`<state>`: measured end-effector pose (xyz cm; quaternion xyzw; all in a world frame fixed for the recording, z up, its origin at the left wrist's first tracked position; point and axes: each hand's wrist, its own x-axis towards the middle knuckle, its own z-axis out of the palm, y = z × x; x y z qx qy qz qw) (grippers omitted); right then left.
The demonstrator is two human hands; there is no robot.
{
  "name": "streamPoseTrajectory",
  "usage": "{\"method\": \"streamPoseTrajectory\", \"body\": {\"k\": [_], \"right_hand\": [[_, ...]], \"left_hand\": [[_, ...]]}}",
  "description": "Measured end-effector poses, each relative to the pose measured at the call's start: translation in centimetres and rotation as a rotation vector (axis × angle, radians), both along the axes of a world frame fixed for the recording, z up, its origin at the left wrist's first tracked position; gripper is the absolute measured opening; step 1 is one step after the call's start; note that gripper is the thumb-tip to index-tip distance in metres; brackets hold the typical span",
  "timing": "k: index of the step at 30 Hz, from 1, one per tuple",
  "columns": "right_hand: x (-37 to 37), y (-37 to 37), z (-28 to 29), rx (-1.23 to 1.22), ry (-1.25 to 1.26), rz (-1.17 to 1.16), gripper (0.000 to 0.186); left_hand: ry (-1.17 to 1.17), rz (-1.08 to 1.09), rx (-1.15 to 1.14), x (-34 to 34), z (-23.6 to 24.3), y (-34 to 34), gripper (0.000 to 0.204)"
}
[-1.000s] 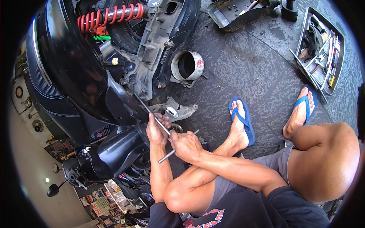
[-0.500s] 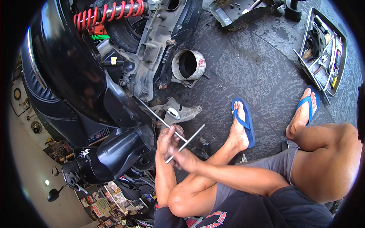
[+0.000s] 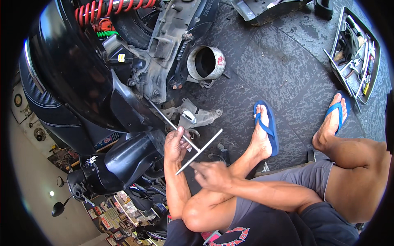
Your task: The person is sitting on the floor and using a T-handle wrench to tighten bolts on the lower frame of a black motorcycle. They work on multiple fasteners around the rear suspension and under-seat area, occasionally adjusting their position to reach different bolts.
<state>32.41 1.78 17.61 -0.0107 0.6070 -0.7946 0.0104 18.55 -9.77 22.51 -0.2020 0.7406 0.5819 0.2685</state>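
Note:
A long steel T-handle wrench [image 3: 199, 151] slants from the underside of the scooter's black body panel [image 3: 141, 110] down toward me. Its far tip is hidden behind the panel. My left hand [image 3: 175, 144] is closed around the shaft, a little below the crossbar's far side, with the thumb along the rod. Just right of the crossbar's lower end, my right hand [image 3: 213, 176] is apart from the wrench, fingers loosely spread and slightly blurred, with nothing in it. A grey metal bracket [image 3: 205, 117] lies beyond my left hand.
The scooter's grey engine casing [image 3: 162, 53] and red shock spring [image 3: 111, 8] are at the upper left. A round white container [image 3: 219, 65] stands beside them. At the far right is a tray [image 3: 375, 61] of tools. My feet in blue flip-flops [image 3: 271, 131] rest on the dark floor.
My right hand has come off the crossbar's lower end and moved right and slightly down. My left hand stays on the shaft, and the view has shifted a little.

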Motion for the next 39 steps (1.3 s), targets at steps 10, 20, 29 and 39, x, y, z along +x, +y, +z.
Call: {"method": "streamPoseTrajectory", "body": {"k": [10,20,29,39], "right_hand": [[-2.4,0.0,-2.9,-0.847,-0.643,-0.092,0.028],[-1.6,1.8,-2.0,0.212,-0.329,0.001,0.051],[-2.2,4.3,-5.1,0.367,-0.189,0.069,0.021],[-11.5,9.4,0.8,0.134,-0.012,0.095,0.029]], "left_hand": [[0.02,-0.026,0.053,-0.3,0.2,-0.4,0.036],[0.0,-0.041,0.217,-0.8,1.6,-0.7,0.029],[-0.011,-0.009,0.16,-1.5,1.5,-0.8,0.028],[0.001,0.034,0.065,-2.1,1.3,-2.1,0.029]]}}
